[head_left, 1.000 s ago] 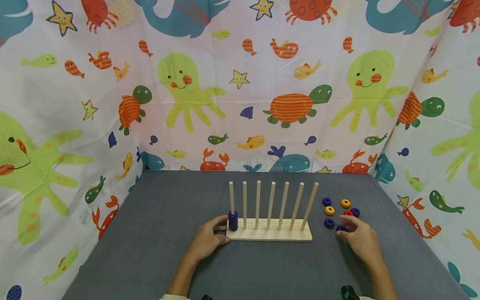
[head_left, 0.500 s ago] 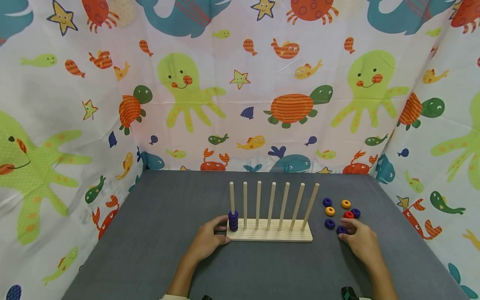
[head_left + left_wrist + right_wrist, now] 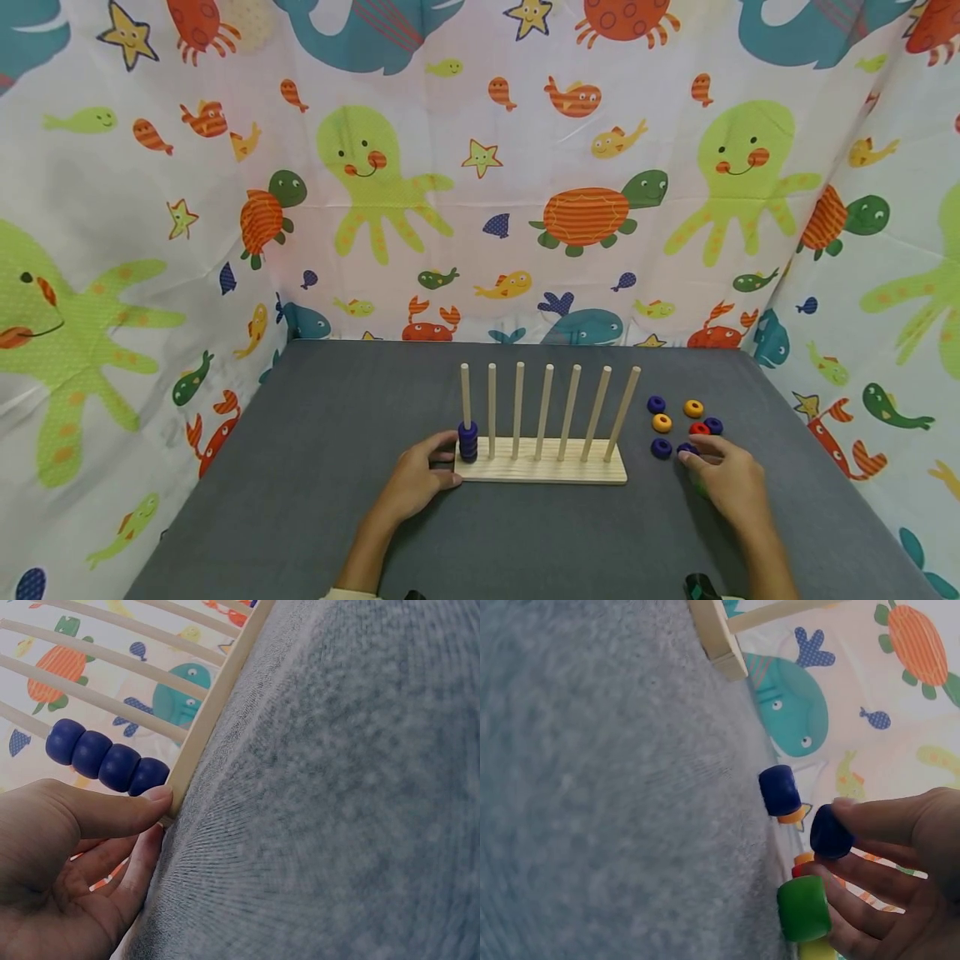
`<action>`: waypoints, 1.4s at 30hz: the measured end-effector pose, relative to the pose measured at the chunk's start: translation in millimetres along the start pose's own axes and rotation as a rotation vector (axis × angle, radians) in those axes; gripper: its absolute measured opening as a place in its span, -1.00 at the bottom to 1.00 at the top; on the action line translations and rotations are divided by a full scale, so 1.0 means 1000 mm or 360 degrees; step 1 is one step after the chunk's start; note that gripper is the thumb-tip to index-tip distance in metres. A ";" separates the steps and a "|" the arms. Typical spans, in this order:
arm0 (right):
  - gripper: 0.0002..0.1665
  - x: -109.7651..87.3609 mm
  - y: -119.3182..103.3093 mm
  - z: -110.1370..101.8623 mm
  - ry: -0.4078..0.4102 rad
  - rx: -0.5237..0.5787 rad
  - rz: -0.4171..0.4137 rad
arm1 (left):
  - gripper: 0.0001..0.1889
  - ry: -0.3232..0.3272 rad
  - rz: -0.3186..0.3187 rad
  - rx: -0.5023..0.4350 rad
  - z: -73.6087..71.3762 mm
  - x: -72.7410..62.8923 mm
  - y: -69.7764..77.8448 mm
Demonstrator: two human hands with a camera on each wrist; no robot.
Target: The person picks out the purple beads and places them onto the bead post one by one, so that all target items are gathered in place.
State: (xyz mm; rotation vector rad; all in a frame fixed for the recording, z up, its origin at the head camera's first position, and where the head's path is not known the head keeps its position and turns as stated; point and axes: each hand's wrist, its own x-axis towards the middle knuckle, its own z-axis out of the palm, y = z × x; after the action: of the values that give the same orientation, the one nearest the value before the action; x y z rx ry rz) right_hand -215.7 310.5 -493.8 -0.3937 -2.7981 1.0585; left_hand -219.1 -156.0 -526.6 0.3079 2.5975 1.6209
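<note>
A wooden peg stand with a row of upright pegs stands on the table. Several blue beads are stacked on its leftmost peg. My left hand grips the left end of the base, thumb near the lowest bead in the left wrist view. To the right of the stand, my right hand pinches a blue bead between thumb and fingers, held just off the table. Below that hand lies a green bead, mostly hidden in the head view.
Around the right hand lie loose beads: blue ones, yellow ones and a red one. The grey tabletop ends at a printed curtain behind and at both sides.
My right hand has taken hold of the nearest blue bead and lifted it slightly, uncovering some of the green bead. The left hand stays on the base.
</note>
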 end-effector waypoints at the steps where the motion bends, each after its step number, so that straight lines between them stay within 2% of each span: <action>1: -0.43 -0.001 -0.001 -0.001 0.0020 0.0005 0.0008 | -0.31 -0.0002 0.0002 0.0001 0.000 0.000 0.000; 6: -0.42 -0.004 -0.009 -0.006 0.0128 0.0047 0.0048 | -0.30 -0.0005 0.0001 -0.0003 0.001 0.000 -0.001; 10: -0.43 -0.006 -0.014 -0.008 0.0181 0.0056 0.0013 | -0.29 0.0000 -0.0004 0.0007 0.001 0.000 0.000; 17: -0.44 -0.007 -0.022 -0.011 0.0163 0.0071 -0.0089 | -0.30 0.0010 -0.0003 0.0006 0.001 -0.001 -0.001; 26: -0.38 -0.009 -0.032 -0.014 0.0148 0.0081 -0.0114 | -0.29 0.0008 -0.0013 -0.0004 0.001 -0.002 0.001; 34: -0.47 -0.015 -0.048 -0.019 0.0303 0.0093 -0.0300 | -0.29 0.0003 0.0005 -0.0018 0.001 -0.001 0.001; 42: -0.47 -0.020 -0.065 -0.026 0.0391 0.0121 -0.0456 | -0.29 -0.0002 0.0005 -0.0011 0.000 -0.001 0.000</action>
State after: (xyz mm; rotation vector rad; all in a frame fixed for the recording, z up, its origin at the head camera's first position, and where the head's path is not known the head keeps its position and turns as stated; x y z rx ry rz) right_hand -203.9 274.4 -431.3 -0.1003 -2.4951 0.9742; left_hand -218.1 -156.0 -526.4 0.3126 2.5912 1.6301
